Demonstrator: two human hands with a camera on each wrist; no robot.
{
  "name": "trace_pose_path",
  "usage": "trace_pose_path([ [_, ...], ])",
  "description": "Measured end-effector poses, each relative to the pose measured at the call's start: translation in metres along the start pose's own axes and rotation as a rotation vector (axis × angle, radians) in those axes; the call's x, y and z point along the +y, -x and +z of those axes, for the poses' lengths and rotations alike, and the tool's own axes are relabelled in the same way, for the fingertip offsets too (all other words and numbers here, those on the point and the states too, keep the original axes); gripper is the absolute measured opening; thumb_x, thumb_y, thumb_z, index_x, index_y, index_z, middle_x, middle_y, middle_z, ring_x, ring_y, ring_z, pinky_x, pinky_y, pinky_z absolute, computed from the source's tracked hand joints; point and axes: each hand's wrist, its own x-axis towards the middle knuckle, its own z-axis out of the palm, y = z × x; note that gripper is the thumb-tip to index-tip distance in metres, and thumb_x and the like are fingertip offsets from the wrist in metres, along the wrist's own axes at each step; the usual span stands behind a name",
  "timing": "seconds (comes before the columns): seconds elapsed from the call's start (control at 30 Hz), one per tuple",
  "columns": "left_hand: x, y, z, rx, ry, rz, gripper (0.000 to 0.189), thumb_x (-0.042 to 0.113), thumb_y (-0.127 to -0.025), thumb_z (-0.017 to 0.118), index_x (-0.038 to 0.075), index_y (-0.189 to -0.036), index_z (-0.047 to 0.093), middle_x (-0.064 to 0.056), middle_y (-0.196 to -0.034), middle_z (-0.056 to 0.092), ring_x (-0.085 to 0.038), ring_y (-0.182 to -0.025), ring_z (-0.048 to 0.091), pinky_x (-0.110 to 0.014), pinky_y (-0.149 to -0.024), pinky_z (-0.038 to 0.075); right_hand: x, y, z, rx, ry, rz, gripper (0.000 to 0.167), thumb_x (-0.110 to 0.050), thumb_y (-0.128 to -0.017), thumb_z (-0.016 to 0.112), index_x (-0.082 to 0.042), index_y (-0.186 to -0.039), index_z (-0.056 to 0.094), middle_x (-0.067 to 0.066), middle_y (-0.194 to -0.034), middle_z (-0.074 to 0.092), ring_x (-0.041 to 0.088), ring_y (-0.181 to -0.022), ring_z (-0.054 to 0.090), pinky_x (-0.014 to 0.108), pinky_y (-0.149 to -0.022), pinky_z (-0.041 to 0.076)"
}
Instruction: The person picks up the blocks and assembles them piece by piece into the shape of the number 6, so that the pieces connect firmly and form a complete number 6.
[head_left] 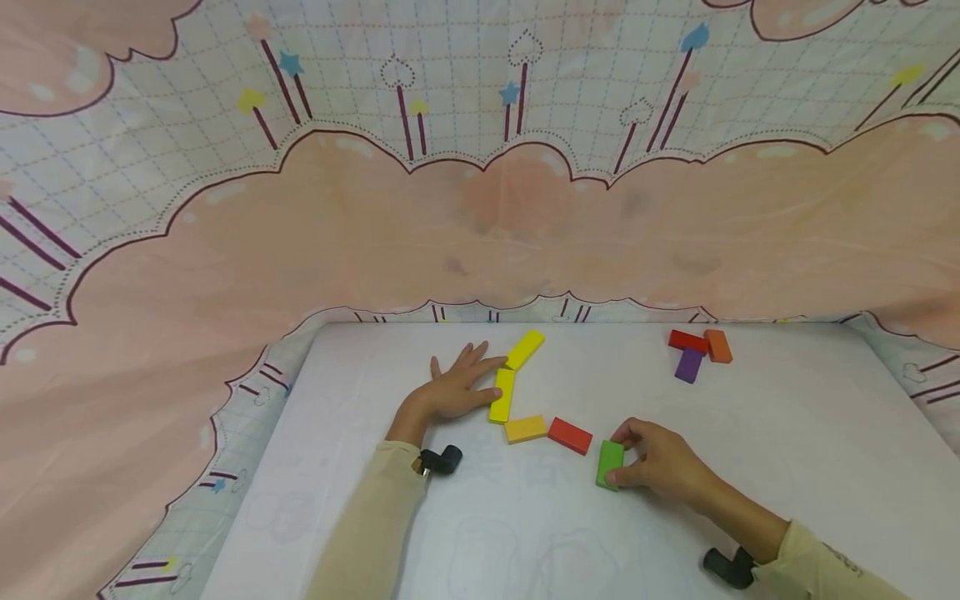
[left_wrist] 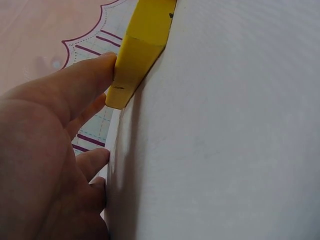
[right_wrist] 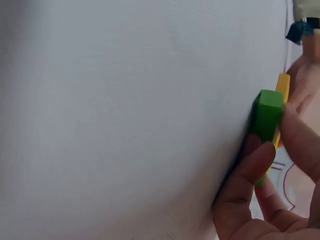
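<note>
My right hand (head_left: 663,462) pinches a green block (head_left: 611,462) between thumb and fingers, low at the white tabletop. In the right wrist view the green block (right_wrist: 269,112) has its near end showing and fingers on both sides. My left hand (head_left: 450,392) is spread out, its thumb against the side of a yellow block (head_left: 503,398) and its index fingertip by a second yellow block (head_left: 526,348) behind it. Up close in the left wrist view, a straight digit touches the edge of a yellow block (left_wrist: 142,45). An orange-yellow block (head_left: 526,429) and a red block (head_left: 570,436) lie between the hands.
At the back right sit a dark red block (head_left: 687,340), an orange block (head_left: 718,346) and a purple block (head_left: 688,365), close together. The white table (head_left: 300,517) ends at a patterned cloth (head_left: 480,233) hanging behind it. Each wrist wears a black camera (head_left: 442,460).
</note>
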Motion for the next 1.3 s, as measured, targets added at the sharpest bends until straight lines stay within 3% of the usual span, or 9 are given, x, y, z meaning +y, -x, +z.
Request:
trace_pose_path([
  [0.13, -0.0001, -0.0006, 0.0002, 0.001, -0.008, -0.001, 0.067, 0.056, -0.100, 0.054, 0.041, -0.160, 0.030, 0.003, -0.174, 0.002, -0.023, -0.161, -0.009, -0.073, -0.114, -0.021, -0.0022, 0.0010, 0.0012, 0.002, 0.029, -0.035, 0.050, -0.028, -0.071, 0.093, -0.012, -0.113, 0.070, 0.004, -0.108, 0.065, 0.019, -0.090, 0.053, 0.030, -0.069, 0.050],
  [0.63, -0.0004, 0.0024, -0.0011, 0.019, -0.065, -0.019, 0.066, 0.056, -0.100, 0.055, 0.041, -0.160, 0.031, 0.002, -0.174, 0.006, -0.025, -0.161, -0.005, -0.075, -0.116, -0.015, -0.0090, -0.0017, 0.0045, -0.016, 0.062, -0.020, 0.048, -0.026, -0.070, 0.094, -0.015, -0.111, 0.071, 0.004, -0.108, 0.064, 0.019, -0.090, 0.054, 0.031, -0.072, 0.056],
  [0.97, 0.0040, 0.0015, -0.0019, 0.103, -0.220, -0.010, 0.065, 0.061, -0.096, 0.059, 0.045, -0.155, 0.039, 0.006, -0.169, 0.029, -0.029, -0.153, 0.024, -0.077, -0.115, 0.012, -0.0059, -0.0031, 0.0054, -0.018, 0.086, -0.005, 0.047, -0.026, -0.070, 0.094, -0.015, -0.110, 0.072, 0.003, -0.106, 0.065, 0.018, -0.088, 0.054, 0.030, -0.071, 0.055],
  [1.3, -0.0020, 0.0016, 0.0031, 0.085, -0.140, 0.004, 0.066, 0.059, -0.099, 0.055, 0.042, -0.158, 0.034, 0.004, -0.172, 0.017, -0.034, -0.159, 0.008, -0.080, -0.113, -0.009, -0.0059, -0.0023, 0.0046, -0.019, 0.084, -0.029, 0.047, -0.026, -0.071, 0.094, -0.016, -0.110, 0.072, 0.004, -0.106, 0.065, 0.019, -0.092, 0.054, 0.031, -0.073, 0.054],
])
